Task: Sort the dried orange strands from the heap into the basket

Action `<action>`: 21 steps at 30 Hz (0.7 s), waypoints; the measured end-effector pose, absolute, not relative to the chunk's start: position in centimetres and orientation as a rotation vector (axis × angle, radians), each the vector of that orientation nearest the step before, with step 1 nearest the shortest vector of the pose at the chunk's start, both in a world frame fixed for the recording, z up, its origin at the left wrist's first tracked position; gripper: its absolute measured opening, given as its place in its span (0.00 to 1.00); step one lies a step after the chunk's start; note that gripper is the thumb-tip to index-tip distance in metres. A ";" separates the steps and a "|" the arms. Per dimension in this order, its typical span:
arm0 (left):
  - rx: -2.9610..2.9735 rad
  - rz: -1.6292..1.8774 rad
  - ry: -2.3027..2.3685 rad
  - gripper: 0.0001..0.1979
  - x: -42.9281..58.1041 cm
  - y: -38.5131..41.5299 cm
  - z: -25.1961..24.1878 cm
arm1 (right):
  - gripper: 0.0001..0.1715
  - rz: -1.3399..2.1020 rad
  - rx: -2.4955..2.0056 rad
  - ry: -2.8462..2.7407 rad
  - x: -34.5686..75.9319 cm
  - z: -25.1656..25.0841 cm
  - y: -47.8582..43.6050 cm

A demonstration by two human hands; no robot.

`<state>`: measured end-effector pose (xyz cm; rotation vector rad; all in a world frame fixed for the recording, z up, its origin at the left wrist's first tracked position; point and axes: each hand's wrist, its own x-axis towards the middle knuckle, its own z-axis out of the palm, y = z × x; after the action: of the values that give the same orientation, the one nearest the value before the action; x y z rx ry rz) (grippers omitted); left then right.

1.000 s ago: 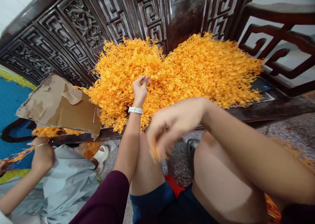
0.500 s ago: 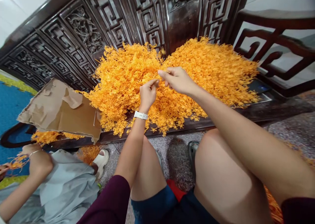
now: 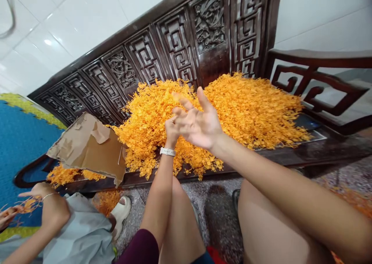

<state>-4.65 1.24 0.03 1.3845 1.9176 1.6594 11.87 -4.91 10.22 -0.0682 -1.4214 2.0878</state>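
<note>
- Orange sprigs [image 3: 255, 109]: heaped on bench [image 3: 293, 155], reaching its front edge; look light, springy, tangly; likely best pinched by stems.
- Right hand [image 3: 202, 126]: fingers spread apart.
- Left hand [image 3: 172, 130]: fingers curled, can't tell if gripping.

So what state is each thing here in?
Right hand: open, fingers spread, slightly blurred.
Left hand: fingers curled, partly hidden by the right hand.
White wristband: worn, fastened.
Orange sprigs: heaped on the bench.
Bench: upright, partly covered.
Cardboard: torn, tilted.
White shoe: worn.

No legible text, labels, brands, numbers or signs in view.
</note>
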 end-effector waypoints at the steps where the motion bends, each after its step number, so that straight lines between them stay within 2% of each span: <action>1: 1.404 1.694 1.835 0.09 -4.4 1.1 0.0 | 0.22 2.084 -0.156 -1.166 11.6 10.1 -4.0; 4: 1.388 1.840 1.428 0.04 -3.9 0.9 -0.2 | 0.12 2.140 -0.491 -0.811 11.0 9.0 -2.6; 7: 1.233 1.931 1.253 0.09 -3.3 1.0 -0.2 | 0.10 2.002 -0.593 -1.185 11.4 7.9 -2.2; 12: 0.920 2.058 1.029 0.19 -2.1 0.3 1.6 | 0.10 1.007 -0.702 -2.046 13.4 6.7 0.8; 14: 0.805 2.019 0.896 0.17 -1.8 -0.1 2.4 | 0.16 0.773 -0.772 -2.155 13.8 5.7 2.2; 17: 0.673 1.986 0.774 0.13 -1.6 -0.4 3.0 | 0.31 0.657 -0.719 -2.178 13.7 4.3 3.1; 21: 0.658 1.980 0.675 0.18 -2.1 -0.6 3.3 | 0.34 0.597 -0.651 -2.098 13.1 4.0 2.8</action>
<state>-2.06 -0.62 3.26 0.6584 0.6753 1.9802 13.10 2.83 4.04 -0.6512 -2.0978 0.5972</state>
